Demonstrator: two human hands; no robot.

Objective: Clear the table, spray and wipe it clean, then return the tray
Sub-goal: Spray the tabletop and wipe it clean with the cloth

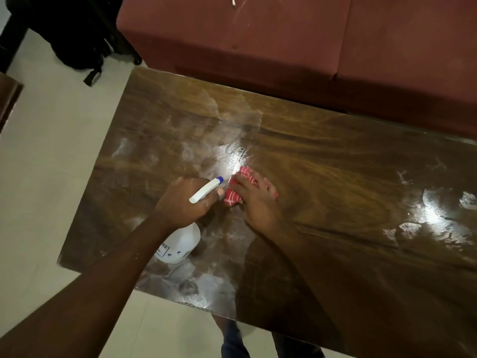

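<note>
The glossy brown wooden table [322, 161] fills most of the view, streaked with wet smears and glare. My left hand [180, 202] grips a white spray bottle [183, 244] by its neck, the blue-tipped nozzle pointing up and right above the table's left half. Just right of it, my right hand [254, 200] presses flat on a red-and-white checked cloth [236, 193] on the tabletop near the middle. No tray is in view.
A maroon sofa [284, 42] runs along the table's far edge. A dark bag [77, 34] stands on the pale tiled floor [51, 151] at the upper left. Dark wooden furniture [7, 99] shows at the left edge. My legs show below the table's near edge.
</note>
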